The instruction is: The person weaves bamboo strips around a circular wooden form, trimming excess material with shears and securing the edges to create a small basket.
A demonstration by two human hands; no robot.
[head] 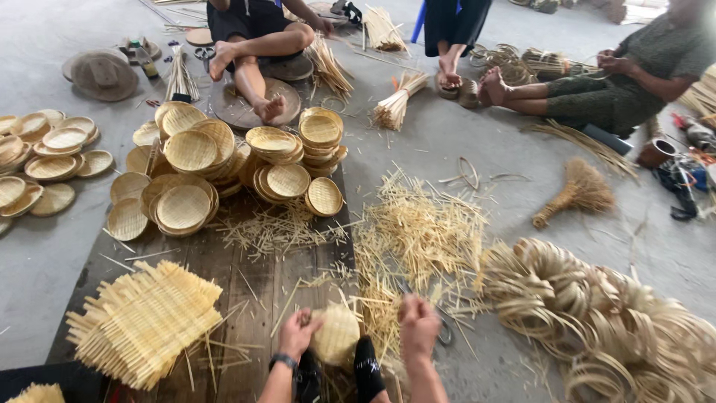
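Note:
My left hand grips the left edge of a small round woven bamboo tray that stands tilted between my feet in black socks. My right hand is closed just to the right of the tray, over scissors that are mostly hidden; I cannot tell whether it grips them. A stack of square woven bamboo mats lies on the dark wooden board to my left. Loose bamboo offcuts are heaped just ahead of my hands.
Several stacks of finished round trays fill the far board; more trays lie on the concrete at left. Coiled bamboo hoops pile at right. A small broom lies beyond. Three people sit at the back, one barefoot.

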